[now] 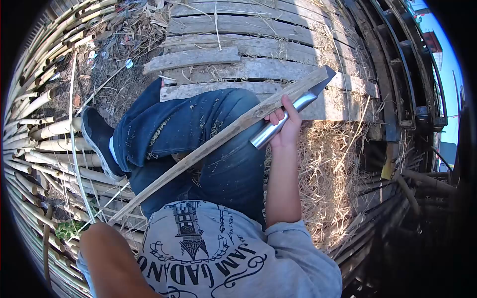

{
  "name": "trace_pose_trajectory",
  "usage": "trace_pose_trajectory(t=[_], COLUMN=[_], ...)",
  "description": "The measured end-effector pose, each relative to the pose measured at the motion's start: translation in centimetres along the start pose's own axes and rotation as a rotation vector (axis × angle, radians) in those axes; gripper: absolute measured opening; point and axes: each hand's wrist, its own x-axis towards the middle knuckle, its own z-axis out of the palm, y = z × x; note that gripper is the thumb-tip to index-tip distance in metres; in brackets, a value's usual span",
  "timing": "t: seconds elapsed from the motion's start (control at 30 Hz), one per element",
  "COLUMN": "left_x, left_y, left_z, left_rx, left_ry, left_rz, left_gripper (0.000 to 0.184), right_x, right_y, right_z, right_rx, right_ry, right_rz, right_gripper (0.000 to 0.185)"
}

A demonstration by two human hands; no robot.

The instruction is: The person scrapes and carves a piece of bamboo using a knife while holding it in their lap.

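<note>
My right hand (286, 126) is closed around a shiny, rounded metal tube (266, 135). A long, narrow wooden stick (208, 144) lies against the same hand, with fingers at its edge. The stick slants from the lower left, across my lap, to the upper right. A dark, flat pointed piece (330, 75) shows at the stick's upper end, beside the tube; whether it joins the tube I cannot tell. My left arm (109, 256) is at the lower left, and its hand is out of sight.
Ahead are weathered wooden slats (278, 67). Dry straw (320, 169) lies on the right. Many cut bamboo poles (59, 129) are stacked along the left. Dark beams (392, 64) stand at the upper right. My bent legs in jeans (184, 124) are under the stick.
</note>
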Motion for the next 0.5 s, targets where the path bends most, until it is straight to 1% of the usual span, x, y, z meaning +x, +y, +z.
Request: trace_pose_trajectory(t=[0.17, 0.23, 0.3, 0.33, 0.37, 0.43, 0.5], left_x=[-0.7, -0.5, -0.1, -0.1, -0.3, -0.9, -1.5], left_y=[-0.2, -0.2, 0.0, -0.1, -0.3, -0.9, -1.5], left_z=[1.2, 1.5, 1.7, 1.4, 1.2, 0.4, -0.2], left_rx=[0.003, -0.023, -0.056, -0.063, -0.077, -0.087, -0.109], left_ry=[0.052, 0.074, 0.084, 0.089, 0.075, 0.076, 0.062], left_rz=[0.023, 0.023, -0.003, -0.005, -0.015, -0.034, -0.042], left_gripper=[0.043, 0.043, 0.043, 0.043, 0.043, 0.043, 0.043], right_x=[-0.1, 0.0, 1.3, 1.1, 0.9, 0.3, -0.2], right_y=[-0.1, -0.1, -0.1, -0.1, 0.3, 0.0, -0.3], right_z=[0.6, 0.4, -1.5, -1.4, -1.5, -0.2, 0.6], right_rx=[-0.010, -0.004, 0.105, 0.114, 0.134, -0.007, -0.049], right_ry=[0.028, -0.016, -0.183, -0.194, -0.160, -0.069, 0.037], right_rz=[-0.026, -0.019, 0.073, 0.065, 0.028, -0.025, -0.011], right_gripper=[0.016, 0.019, 0.021, 0.018, 0.018, 0.016, 0.014])
